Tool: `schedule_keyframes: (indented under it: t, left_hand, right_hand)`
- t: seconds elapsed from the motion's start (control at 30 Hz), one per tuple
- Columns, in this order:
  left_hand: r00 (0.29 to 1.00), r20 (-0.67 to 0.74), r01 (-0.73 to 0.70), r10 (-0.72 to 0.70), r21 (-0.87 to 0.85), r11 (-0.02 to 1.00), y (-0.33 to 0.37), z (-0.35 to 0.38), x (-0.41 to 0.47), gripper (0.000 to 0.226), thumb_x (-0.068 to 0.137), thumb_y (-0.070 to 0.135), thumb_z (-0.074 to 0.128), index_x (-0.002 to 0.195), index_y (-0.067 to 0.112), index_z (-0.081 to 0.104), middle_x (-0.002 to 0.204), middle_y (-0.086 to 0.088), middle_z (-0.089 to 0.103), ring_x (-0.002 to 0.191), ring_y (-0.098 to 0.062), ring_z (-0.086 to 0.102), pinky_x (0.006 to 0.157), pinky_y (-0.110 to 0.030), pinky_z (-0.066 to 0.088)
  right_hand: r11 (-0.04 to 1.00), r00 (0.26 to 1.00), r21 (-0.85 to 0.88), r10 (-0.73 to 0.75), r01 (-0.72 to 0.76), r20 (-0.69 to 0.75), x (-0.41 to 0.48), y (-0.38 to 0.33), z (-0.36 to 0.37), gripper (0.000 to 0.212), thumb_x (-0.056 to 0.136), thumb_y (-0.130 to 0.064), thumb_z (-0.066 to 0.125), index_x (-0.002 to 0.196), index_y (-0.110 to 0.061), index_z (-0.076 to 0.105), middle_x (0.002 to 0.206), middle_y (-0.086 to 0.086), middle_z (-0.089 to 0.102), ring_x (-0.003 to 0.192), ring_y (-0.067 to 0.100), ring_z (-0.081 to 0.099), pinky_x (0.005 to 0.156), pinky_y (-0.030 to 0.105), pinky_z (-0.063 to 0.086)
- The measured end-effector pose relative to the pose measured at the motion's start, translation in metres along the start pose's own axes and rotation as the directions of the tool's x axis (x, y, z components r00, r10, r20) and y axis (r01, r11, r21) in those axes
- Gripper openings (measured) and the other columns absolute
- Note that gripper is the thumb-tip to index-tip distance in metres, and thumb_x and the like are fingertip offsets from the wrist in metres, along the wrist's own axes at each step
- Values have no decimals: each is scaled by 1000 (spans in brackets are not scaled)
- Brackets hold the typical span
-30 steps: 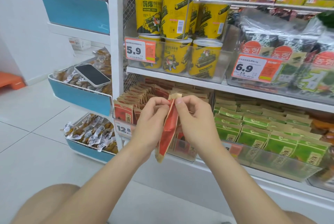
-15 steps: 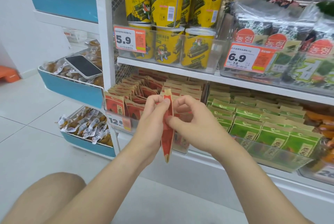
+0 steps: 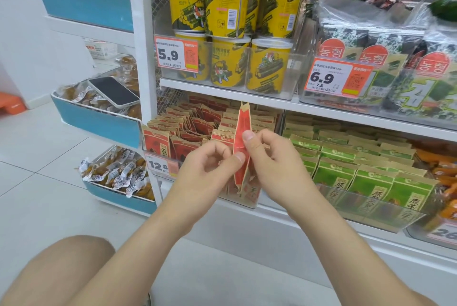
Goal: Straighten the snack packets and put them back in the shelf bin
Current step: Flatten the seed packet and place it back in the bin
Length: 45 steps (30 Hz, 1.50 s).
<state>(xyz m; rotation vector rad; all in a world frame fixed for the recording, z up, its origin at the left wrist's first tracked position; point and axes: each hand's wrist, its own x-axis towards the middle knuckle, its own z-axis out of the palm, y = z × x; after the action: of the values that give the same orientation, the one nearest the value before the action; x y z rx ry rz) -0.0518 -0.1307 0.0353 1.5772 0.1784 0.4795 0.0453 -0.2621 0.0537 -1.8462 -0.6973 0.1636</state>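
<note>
A red and tan snack packet (image 3: 242,127) stands upright, edge-on, in front of the lower shelf. My left hand (image 3: 210,169) pinches its left side with thumb and fingertips. My right hand (image 3: 269,159) pinches its right side, thumb on the red face. Behind them a clear shelf bin (image 3: 247,203) holds several red packets (image 3: 188,130) of the same kind, some leaning out of line. The bin's front is partly hidden by my hands.
Green packets (image 3: 351,172) fill the neighbouring clear bin on the right. Yellow tubs (image 3: 230,33) and seaweed packs (image 3: 385,58) sit on the shelf above. A phone (image 3: 113,91) lies on snacks in a blue side bin (image 3: 99,122) on the left. My knee (image 3: 61,268) is at the bottom left.
The packet has been turned more upright and edge-on, and both hands have slid down from its top to its middle. The view has shifted slightly.
</note>
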Motion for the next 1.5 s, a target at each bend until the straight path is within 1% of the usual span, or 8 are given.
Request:
schedule_keyframes:
  t: [0.23,0.43,0.57,0.73,0.9,1.07,1.23,1.5]
  left_hand:
    - [997,-13,-75,77,97,992,-8,-5,-2,37,104,44,61,93,9,61,91,-25,69,90,-51,66,88,-71,56]
    - [992,-37,-114,122,170,979,-9,-4,0,34,110,39,56,97,7,60,91,-26,67,85,-48,64,80,-67,57]
    - [991,11,-135,136,243,961,-11,-3,0,24,111,29,58,94,12,57,79,-8,66,70,-25,58,66,-45,48]
    - [994,-3,-106,109,203,973,-9,-1,0,23,101,18,73,92,8,55,87,-5,73,74,-26,70,74,-47,59]
    - [983,-138,-100,124,171,980,-10,-1,2,32,99,21,77,72,5,68,73,-9,74,79,-9,72,83,-39,58]
    - [984,-154,-76,95,122,990,-6,0,3,30,101,20,74,73,9,75,74,2,79,96,-6,74,92,-43,57]
    - [992,-77,-86,96,118,989,2,-2,4,30,102,20,73,75,8,76,84,1,83,129,6,63,114,-46,50]
    - [997,34,-72,66,212,975,-1,-11,5,21,93,28,82,76,20,75,107,9,83,142,9,50,114,-53,50]
  right_hand:
    - [995,993,62,71,-77,94,-5,2,7,36,110,-39,56,93,-8,55,83,16,77,74,29,78,76,55,66]
    - [999,984,-11,45,-44,170,-3,1,4,26,105,-45,52,93,-22,49,78,9,75,71,31,73,79,65,61]
    - [1000,996,3,21,-22,89,-3,1,6,15,104,-26,53,92,-19,47,72,7,69,60,23,67,61,44,57]
    - [999,998,38,-36,34,42,-3,3,4,15,111,-26,53,99,-18,49,58,-8,63,46,11,54,47,25,42]
    - [980,995,197,13,-33,101,-7,-2,1,19,108,-31,64,105,-14,57,78,2,77,69,23,64,70,52,61]
    - [970,992,225,62,-86,109,-4,6,2,24,107,-38,65,103,-15,61,83,8,79,75,31,63,86,74,55]
    - [994,1000,113,-5,3,17,-1,9,5,25,110,-36,57,92,-19,59,62,-13,64,56,4,53,61,35,44]
    - [985,997,172,38,-27,-65,0,11,5,31,107,-35,65,79,-23,65,68,-17,68,63,-2,58,69,31,47]
